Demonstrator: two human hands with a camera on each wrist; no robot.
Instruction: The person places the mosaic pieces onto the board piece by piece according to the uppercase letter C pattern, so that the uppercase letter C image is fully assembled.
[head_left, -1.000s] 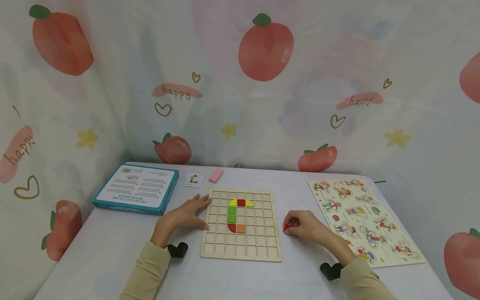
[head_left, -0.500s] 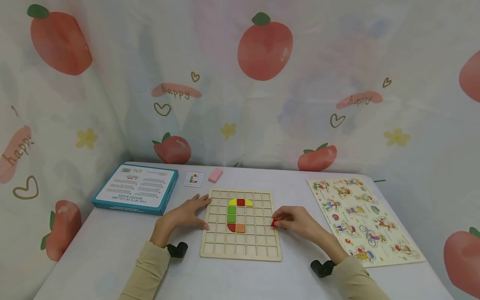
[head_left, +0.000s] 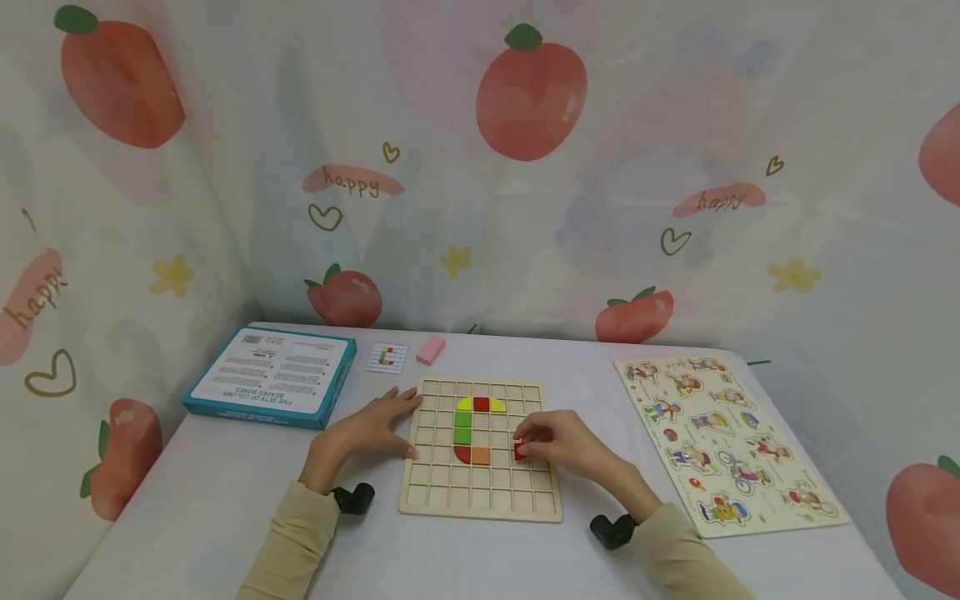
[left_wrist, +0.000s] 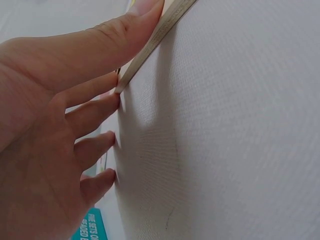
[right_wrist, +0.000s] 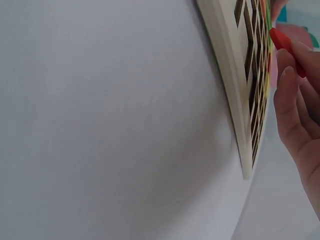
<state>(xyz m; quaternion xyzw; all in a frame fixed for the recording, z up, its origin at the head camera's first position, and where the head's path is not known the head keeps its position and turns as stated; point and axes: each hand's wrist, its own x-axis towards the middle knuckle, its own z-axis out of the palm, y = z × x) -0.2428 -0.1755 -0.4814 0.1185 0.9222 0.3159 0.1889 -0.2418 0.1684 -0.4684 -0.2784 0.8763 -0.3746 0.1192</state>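
Note:
A wooden grid board point(head_left: 480, 500) lies mid-table with several coloured tiles set in its cells: yellow, red, green and an orange tile point(head_left: 481, 456). Over the board's right part, my right hand point(head_left: 558, 442) pinches a red tile point(head_left: 519, 451) between thumb and fingers. The right wrist view shows that red tile point(right_wrist: 281, 39) held above the grid. My left hand point(head_left: 367, 429) touches the board's left edge with spread fingers. In the left wrist view, the thumb of the left hand point(left_wrist: 65, 85) rests on the board's edge point(left_wrist: 155, 40), and the fingertips reach the tabletop.
A teal box point(head_left: 270, 375) lies at the back left. Beside it are a small pattern card point(head_left: 387, 358) and a pink block point(head_left: 431, 350). At the right lies a picture puzzle board point(head_left: 727, 442). A patterned curtain point(head_left: 525, 208) stands behind the table.
My right hand has moved left with the red tile, from the table right of the board to over its right-hand cells. The left hand has stayed at the board's edge.

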